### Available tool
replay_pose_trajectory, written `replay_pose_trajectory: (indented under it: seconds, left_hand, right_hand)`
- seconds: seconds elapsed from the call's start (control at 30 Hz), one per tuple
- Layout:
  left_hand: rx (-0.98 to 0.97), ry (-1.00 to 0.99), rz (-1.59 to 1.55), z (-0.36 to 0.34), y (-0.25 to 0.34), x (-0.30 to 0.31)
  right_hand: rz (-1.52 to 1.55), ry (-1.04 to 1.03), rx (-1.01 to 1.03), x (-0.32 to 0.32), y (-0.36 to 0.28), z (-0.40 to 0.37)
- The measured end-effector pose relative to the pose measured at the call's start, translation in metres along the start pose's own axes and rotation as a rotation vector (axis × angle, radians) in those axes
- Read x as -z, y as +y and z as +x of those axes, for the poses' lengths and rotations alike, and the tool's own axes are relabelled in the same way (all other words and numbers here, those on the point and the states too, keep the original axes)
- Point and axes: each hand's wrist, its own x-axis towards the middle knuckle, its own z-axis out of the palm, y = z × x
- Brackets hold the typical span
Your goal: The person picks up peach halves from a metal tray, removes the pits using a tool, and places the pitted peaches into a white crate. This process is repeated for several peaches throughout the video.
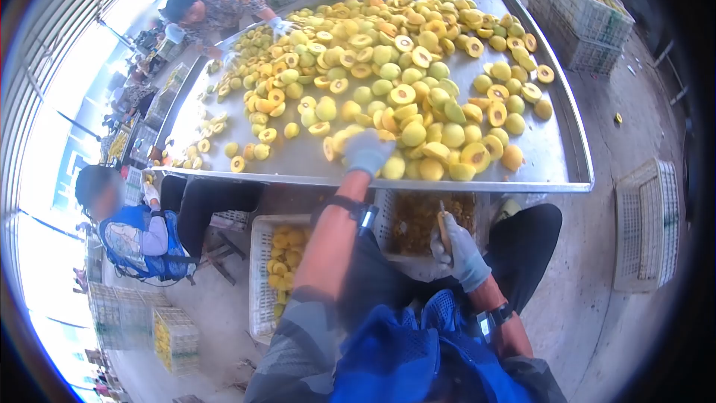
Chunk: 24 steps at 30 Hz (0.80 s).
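Observation:
A heap of yellow-green stone fruit, like peaches (403,95), lies on the metal table (298,166). Many are cut in half, with brown pits or hollows showing. My left hand (365,151), in a pale glove, reaches over the table's near edge and touches the fruit there. Its fingers are blurred, so whether they grip a fruit is hidden. My right hand (462,254), also gloved, is closed around the wooden handle of a small knife (445,230). The blade points up and away, over a crate (385,224) of brown pits below the table edge.
A white crate (261,276) of yellow fruit halves stands left of my legs. A person in a blue vest (142,242) sits at the left; another person (224,11) leans over the far left of the table. Stacked crates (582,19) and an upright crate (647,224) stand right.

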Motion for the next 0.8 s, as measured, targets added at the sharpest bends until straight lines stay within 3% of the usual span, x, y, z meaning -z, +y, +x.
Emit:
replay_pose_trajectory:
  seconds: [0.07, 0.27, 0.37, 0.47, 0.53, 0.6, 0.7, 0.73, 0.8]
  left_hand:
    - [0.030, 0.047, -0.072, 0.003, -0.004, -0.005]
    - [-0.245, 0.327, -0.046, -0.013, -0.017, -0.023]
    - [-0.297, 0.342, -0.423, -0.033, -0.011, -0.009]
    - [-0.246, 0.160, -1.022, -0.074, 0.001, 0.016]
    - [-0.110, -0.069, -1.590, -0.101, 0.001, 0.019]
    - [-0.061, -0.287, -2.125, -0.119, -0.007, -0.009]
    - [0.088, -0.451, -2.410, -0.156, 0.014, 0.002]
    - [0.050, -0.447, -2.448, -0.165, 0.018, 0.001]
    - [-0.211, -0.198, -1.901, -0.177, 0.022, -0.008]
  right_hand:
    - [0.031, 0.034, 0.011, 0.001, -0.002, 0.002]
    - [-0.106, 0.010, 0.062, -0.006, 0.002, 0.003]
    - [-0.234, -0.002, 0.112, -0.014, -0.003, -0.005]
    - [-0.351, -0.022, 0.278, -0.025, -0.010, -0.019]
    - [-0.437, -0.065, 0.432, -0.038, -0.022, -0.026]
    - [-0.514, -0.054, 0.351, -0.047, -0.032, -0.035]
    - [-0.608, -0.009, 0.306, -0.058, -0.039, -0.043]
    - [-0.662, 0.007, 0.318, -0.060, -0.039, -0.043]
    - [-0.741, 0.039, 0.401, -0.063, -0.035, -0.040]
